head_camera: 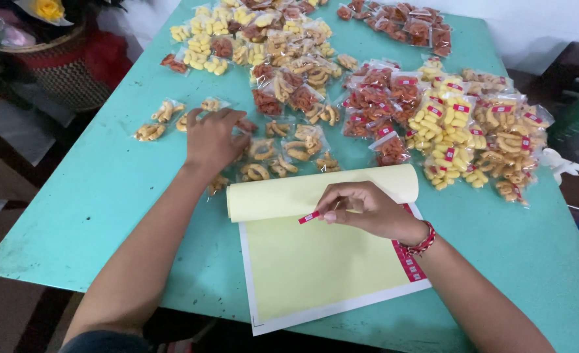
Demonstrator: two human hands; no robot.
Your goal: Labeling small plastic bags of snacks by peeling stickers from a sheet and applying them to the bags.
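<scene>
My right hand (368, 209) pinches a small red sticker label (308, 217) just above a pale yellow sticker sheet (315, 261), whose top edge is curled into a roll. A column of red labels (407, 258) remains along the sheet's right side. My left hand (212, 140) rests fingers-down on clear snack packets (263, 160) of tan curled crisps in the middle of the turquoise table (100, 196). A red beaded bracelet (421, 243) circles my right wrist.
Packets with red labels on them (459, 131) are heaped at the right. Unlabelled packets (270, 39) of yellow, orange and red snacks spread across the far side. A woven basket with flowers (60, 59) stands beyond the left corner. A white object (560, 163) lies at the right edge.
</scene>
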